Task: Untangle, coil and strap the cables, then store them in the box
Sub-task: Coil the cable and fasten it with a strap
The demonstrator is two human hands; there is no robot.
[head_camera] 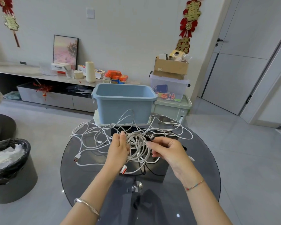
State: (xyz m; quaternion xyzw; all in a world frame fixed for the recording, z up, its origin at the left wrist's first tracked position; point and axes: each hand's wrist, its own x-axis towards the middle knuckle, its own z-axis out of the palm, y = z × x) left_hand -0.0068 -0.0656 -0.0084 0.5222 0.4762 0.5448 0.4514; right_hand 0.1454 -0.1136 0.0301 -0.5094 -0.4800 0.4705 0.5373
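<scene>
A coiled white cable [139, 149] hangs over the round dark glass table [201, 168]. My left hand [118, 147] holds the coil on its left side. My right hand [166, 151] pinches a small black strap [150, 137] at the coil's upper right. Several loose white cables [94, 135] lie tangled on the table behind and to the left, one ending in a red-tipped USB plug [77, 158]. Another red-tipped plug [124, 170] dangles below my left wrist. An open blue box [125, 103] stands on a pale lid at the table's far edge.
A black bin [10, 169] lined with a bag stands on the floor at the left. Stacked storage boxes [170, 95] sit behind the table at the right. A low shelf with clutter runs along the far wall. A black cable [152, 172] lies under the coil.
</scene>
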